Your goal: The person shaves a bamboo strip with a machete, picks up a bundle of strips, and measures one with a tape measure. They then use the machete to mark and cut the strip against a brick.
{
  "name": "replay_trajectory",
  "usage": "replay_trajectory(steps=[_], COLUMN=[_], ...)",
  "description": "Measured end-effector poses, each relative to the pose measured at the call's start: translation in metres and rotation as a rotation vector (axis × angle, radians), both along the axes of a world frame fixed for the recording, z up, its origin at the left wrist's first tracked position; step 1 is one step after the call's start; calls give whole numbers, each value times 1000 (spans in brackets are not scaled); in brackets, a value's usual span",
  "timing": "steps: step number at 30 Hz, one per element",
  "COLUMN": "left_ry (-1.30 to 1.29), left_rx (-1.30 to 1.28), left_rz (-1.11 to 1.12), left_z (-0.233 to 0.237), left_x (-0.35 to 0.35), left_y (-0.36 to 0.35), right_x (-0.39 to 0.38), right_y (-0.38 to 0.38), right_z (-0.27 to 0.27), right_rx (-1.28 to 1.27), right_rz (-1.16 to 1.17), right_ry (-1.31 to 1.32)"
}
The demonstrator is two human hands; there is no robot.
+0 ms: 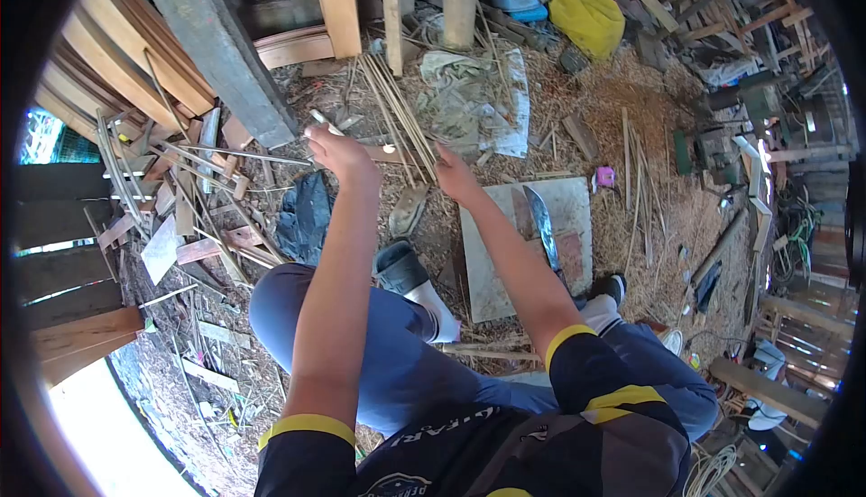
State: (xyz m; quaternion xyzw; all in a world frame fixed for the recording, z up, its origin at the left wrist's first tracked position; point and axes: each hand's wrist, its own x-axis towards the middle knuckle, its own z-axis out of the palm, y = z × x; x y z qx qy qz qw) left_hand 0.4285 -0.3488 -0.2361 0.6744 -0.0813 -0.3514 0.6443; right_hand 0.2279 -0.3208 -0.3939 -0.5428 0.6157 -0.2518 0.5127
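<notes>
My left hand [343, 154] is raised at the upper left, with its fingers curled. A short pale stick [319, 118] shows just beyond the fingers; the palm side is hidden. My right hand [457, 176] is closed at the near end of a bundle of thin wooden strips [397, 105], which slant away toward the upper left. Under my right forearm, a large knife [542, 222] with a broad shiny blade lies on a worn pale board [492, 285]. The forearm hides part of the board.
Wood shavings and offcuts cover the ground. A thick beam [216, 46] leans at the upper left, beside scrap sticks. Dirty cloth [456, 100] lies ahead, with a yellow bag [586, 21] farther back. A dark plastic bag [305, 217] lies left of my shoe [401, 267]. A pink object [603, 176] sits beyond the board.
</notes>
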Motion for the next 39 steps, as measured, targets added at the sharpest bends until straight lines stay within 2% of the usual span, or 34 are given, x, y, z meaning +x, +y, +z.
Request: replay_trajectory(steps=[1,3,5,7,9,11,14,15,16,18,21,23,27,31,32,35,36,37,39], left_ry=[18,55,56,84,91,98,87,92,100,102,139,98,58,117,80,-94,-15,9,-30], left_rx=[-4,-14,-4,-26,-19,-4,70,94,91,110,136,194,134,152,200,198,259,159,173], left_rz=[10,35,30,25,19,-21,-93,-114,-123,-172,-232,-275,-419,-515,-523,-556,-594,-652,-695], left_z=[2,9,17,14,22,15,17,23,25,27,26,40,10,28,21,-27,-34,-57,-63], left_x=[-1,-4,-9,-9,-15,-11,-17,-20,-25,-29,-34,-40,-43,-72,-77,-92,-103,-109,-139], left_y=[0,1,4,2,4,4,12,14,19,26,31,37,33,50,44,13,3,-13,-22], right_x=[-17,-52,-108,-156,-196,-236,-245,-244,-252,-244,-245,-258,-268,-281,-283,-311,-313,-318,-336], right_y=[9,47,86,124,157,180,225,234,249,279,298,298,299,288,290,293,296,301,318], right_z=[-1,-7,4,3,37,42,64,71,54,39,24,6,28,72,85,129,163,193,250], right_rx=[19,-121,-66,-90,-5,-39,80,137,173,-23,19,148,53,49,-26,-38,-12,13,64], right_rz=[-48,-180,-111,-205,-241,-247,-214,-195,-50,-51,-78,-72,-58,-27,-68,-105,-159,-198,-283], right_ry=[-46,-56,231,59,263,396,718,840,932,1031,1030,1005,841,819,789,807,851,852,857])
